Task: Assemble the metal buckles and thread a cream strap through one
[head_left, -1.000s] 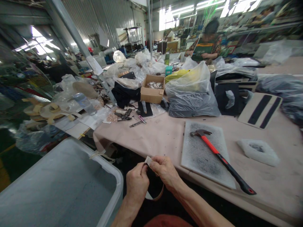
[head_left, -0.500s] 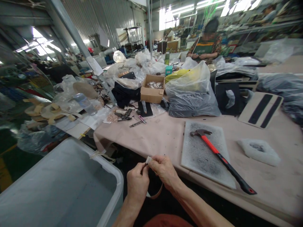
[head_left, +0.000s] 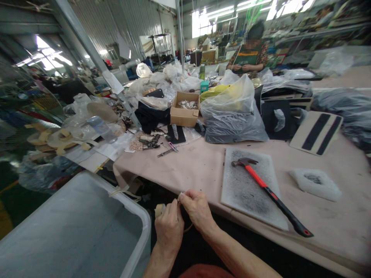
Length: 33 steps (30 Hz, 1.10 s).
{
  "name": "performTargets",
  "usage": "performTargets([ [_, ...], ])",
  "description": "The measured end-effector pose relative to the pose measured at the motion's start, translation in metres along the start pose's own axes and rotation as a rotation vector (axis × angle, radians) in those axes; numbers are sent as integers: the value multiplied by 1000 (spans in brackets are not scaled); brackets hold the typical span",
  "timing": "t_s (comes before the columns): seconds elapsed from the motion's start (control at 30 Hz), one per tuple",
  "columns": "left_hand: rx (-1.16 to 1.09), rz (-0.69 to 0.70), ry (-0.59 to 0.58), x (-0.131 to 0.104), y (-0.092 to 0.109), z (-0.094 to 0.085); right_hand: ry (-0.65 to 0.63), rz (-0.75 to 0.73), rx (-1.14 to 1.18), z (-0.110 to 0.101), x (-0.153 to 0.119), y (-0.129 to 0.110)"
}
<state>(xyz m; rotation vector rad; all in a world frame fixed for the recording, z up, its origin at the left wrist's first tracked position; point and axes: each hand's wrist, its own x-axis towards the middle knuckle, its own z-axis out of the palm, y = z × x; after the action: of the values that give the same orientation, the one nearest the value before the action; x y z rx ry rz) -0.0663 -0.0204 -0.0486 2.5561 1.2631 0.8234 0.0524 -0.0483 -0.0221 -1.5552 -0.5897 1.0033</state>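
Note:
Just off the table's front edge, my left hand (head_left: 169,224) and my right hand (head_left: 198,210) meet at the fingertips. A pale strap (head_left: 159,210) is in my left hand's closed fingers, with a light end standing out on its left side. My right hand pinches a small whitish piece (head_left: 181,196), mostly covered by the fingers. Below the hands a thin curved part of a strap shows. To their right a claw hammer (head_left: 262,183) with a red and black handle lies across a speckled white slab (head_left: 246,200).
A large grey bin (head_left: 139,212) stands at the left. On the table (head_left: 174,170) are scissors (head_left: 173,146), an open cardboard box (head_left: 184,116), a plastic bag of dark pieces (head_left: 234,119) and a small white bag (head_left: 315,184). Behind the table a person (head_left: 247,58) sits.
The pale strap end now shows left of my left hand. The whitish piece is more covered by my right fingers, and the curved strap below shows less.

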Motion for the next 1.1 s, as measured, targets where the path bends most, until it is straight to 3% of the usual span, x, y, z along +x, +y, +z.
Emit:
performTargets([
  [0.1, -284, -170, -149, 7, 3, -12, -44, -19, 16, -3, 1, 4],
  [0.23, -807, -437, -573, 23, 2, -32, -177, -25, 66, -8, 0, 0],
  [0.33, -979, -523, -691, 30, -2, -40, -257, -34, 84, -11, 1, -5],
  [0.4, -918, -520, -663, 30, -4, -40, -316, -27, 90, -13, 1, -8],
  [0.57, -750, -548, -419, 22, -3, -34, -401, -7, -55, -24, 3, -15],
  [0.87, -577, -538, -273, 14, -3, -26, -497, 6, 75, -25, 2, -13],
  [1.1, -344, -361, -131, -2, -11, -3, -398, 96, 210, -14, -3, 1],
])
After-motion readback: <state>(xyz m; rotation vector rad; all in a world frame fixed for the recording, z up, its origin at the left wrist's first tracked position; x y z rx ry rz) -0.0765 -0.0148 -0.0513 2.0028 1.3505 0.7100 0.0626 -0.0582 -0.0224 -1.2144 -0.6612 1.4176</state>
